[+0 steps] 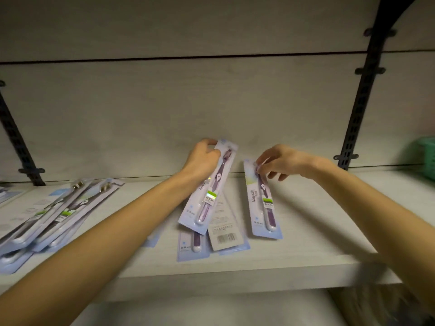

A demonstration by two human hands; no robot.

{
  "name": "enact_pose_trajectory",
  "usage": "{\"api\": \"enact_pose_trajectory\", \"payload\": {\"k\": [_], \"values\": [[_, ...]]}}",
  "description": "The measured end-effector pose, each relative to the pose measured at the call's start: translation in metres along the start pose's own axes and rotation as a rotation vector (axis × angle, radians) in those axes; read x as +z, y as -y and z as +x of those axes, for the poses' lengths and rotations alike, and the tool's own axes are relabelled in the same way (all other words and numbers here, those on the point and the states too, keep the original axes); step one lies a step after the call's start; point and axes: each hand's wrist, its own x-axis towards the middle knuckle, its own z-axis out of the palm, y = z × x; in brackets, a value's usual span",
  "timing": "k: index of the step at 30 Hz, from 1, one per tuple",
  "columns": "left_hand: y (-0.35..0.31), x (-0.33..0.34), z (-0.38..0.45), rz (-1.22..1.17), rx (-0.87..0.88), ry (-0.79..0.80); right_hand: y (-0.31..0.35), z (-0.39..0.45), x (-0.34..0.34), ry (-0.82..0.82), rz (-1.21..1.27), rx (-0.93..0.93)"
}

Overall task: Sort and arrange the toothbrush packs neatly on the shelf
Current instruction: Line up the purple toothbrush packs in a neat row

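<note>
— Toothbrush packs lie across a pale wooden shelf (306,250); where are the hands?

— Both reach in over the board. The left hand (203,158) curls its fingers and thumb round the top end of a purple toothbrush pack (208,189), holding it tilted, its lower end over a small pile of packs (211,241) at mid-shelf. One pack in that pile lies face down, barcode showing.

— And the right?

— The right hand (280,163) pinches the top of a second purple pack (262,201) between thumb and fingertips, the remaining fingers loosely bent beneath. That pack lies lengthwise on the shelf just right of the pile, apart from it.

— Anything else on the shelf?

— A fanned heap of packs (51,217) sits at the left end, well apart from both hands, overlapping at angles. A green basket (426,158), blurred, stands at the far right edge, beside a black slotted upright (360,109) fixed to the back panel.
</note>
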Motion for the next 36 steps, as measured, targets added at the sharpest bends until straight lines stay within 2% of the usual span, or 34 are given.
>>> {"api": "enact_pose_trajectory", "payload": {"k": [4, 9, 15, 17, 20, 22, 24, 26, 28, 30, 36], "values": [[-0.008, 0.032, -0.010, -0.190, -0.164, 0.097, -0.008, -0.004, 0.000, -0.010, -0.154, 0.041], [-0.004, 0.060, -0.004, -0.285, -0.292, 0.053, -0.018, -0.008, 0.007, 0.002, -0.225, 0.099], [-0.001, 0.062, -0.005, -0.303, -0.323, -0.065, -0.009, -0.006, 0.013, -0.212, -0.022, -0.064], [0.005, 0.058, -0.008, -0.194, -0.273, -0.038, -0.001, -0.007, 0.021, -0.144, 0.008, -0.058], [0.016, 0.046, -0.010, 0.259, 0.006, -0.001, 0.005, -0.003, 0.036, -0.038, -0.119, -0.058], [0.021, 0.036, -0.010, 0.523, 0.134, 0.036, 0.006, -0.001, 0.045, -0.032, -0.258, -0.067], [0.025, 0.027, -0.010, 0.710, 0.173, 0.072, 0.008, 0.001, 0.052, -0.032, -0.310, -0.080], [0.033, 0.019, -0.010, 0.840, 0.130, 0.107, 0.010, 0.002, 0.056, -0.034, -0.321, -0.097], [0.040, 0.014, -0.009, 0.883, 0.027, 0.160, 0.010, 0.003, 0.058, -0.070, -0.339, -0.122], [0.047, 0.011, -0.009, 0.806, -0.068, 0.192, 0.007, 0.005, 0.060, -0.120, -0.340, -0.133], [0.042, 0.011, -0.009, 0.511, -0.093, 0.187, -0.004, 0.008, 0.059, -0.221, -0.318, -0.112]]}}
